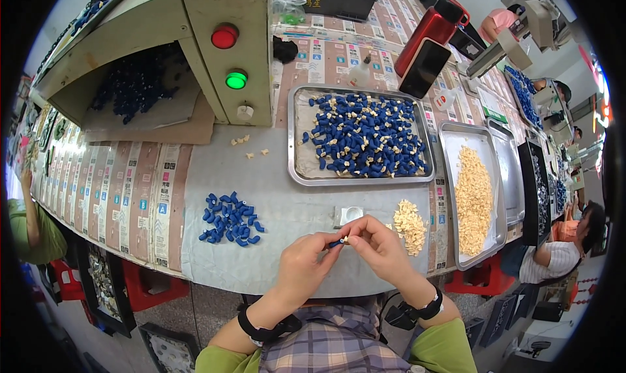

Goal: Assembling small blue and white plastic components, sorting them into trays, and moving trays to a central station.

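Over the front of the sheet-covered table, my left hand (305,262) pinches a small blue curved piece (336,243). Fingertips of my right hand (377,246) close on a small cream piece (345,239) that meets the blue one's end. Just beyond my fingers sits a small pale block with a round recess (349,216). To the left lies a loose pile of blue curved pieces (229,220). Beside my right hand is a heap of cream pieces (409,226). Farther back, a metal tray (297,174) holds many blue pieces with cream bits among them.
A machine with red and green lamps (225,60) stands at the back left, blue pieces inside its opening. At right, another metal tray (450,177) carries cream pieces. A red bottle (427,30) and a phone (424,68) stand behind. Other people sit at both sides.
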### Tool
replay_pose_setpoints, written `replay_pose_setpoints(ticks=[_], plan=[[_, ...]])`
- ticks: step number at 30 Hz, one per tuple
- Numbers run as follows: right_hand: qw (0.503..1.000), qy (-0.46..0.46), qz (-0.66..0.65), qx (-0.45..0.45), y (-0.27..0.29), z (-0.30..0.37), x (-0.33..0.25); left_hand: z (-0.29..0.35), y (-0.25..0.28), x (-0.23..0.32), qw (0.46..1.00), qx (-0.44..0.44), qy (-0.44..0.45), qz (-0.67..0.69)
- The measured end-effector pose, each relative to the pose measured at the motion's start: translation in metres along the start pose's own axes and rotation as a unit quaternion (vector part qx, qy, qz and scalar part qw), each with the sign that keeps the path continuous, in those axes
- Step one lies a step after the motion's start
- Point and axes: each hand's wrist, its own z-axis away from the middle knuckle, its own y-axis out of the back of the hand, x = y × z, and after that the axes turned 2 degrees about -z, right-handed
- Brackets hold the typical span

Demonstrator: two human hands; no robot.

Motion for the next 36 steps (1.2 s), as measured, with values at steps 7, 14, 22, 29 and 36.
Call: replay_pose_setpoints(ticks=[7, 14, 22, 29, 36], plan=[[0.993, 0.035, 0.097, 0.051, -0.011, 0.003, -0.011, -0.001, 0.000, -0.001, 0.995, 0.018, -0.081, -0.052], [0.990, 0.041, 0.130, 0.037, 0.001, -0.014, -0.030, -0.007, 0.002, 0.006, 0.999, 0.031, -0.015, -0.010], [0.854, 0.197, 0.450, 0.168, 0.058, -0.032, -0.052, -0.009, 0.072, -0.037, 0.974, 0.092, -0.019, -0.207], [0.837, 0.115, 0.532, 0.057, 0.059, 0.007, -0.006, 0.002, 0.105, -0.048, 0.959, 0.146, 0.026, -0.242], [0.796, 0.173, 0.575, 0.077, 0.051, 0.006, -0.006, -0.003, 0.086, -0.039, 0.948, 0.038, -0.076, -0.306]])
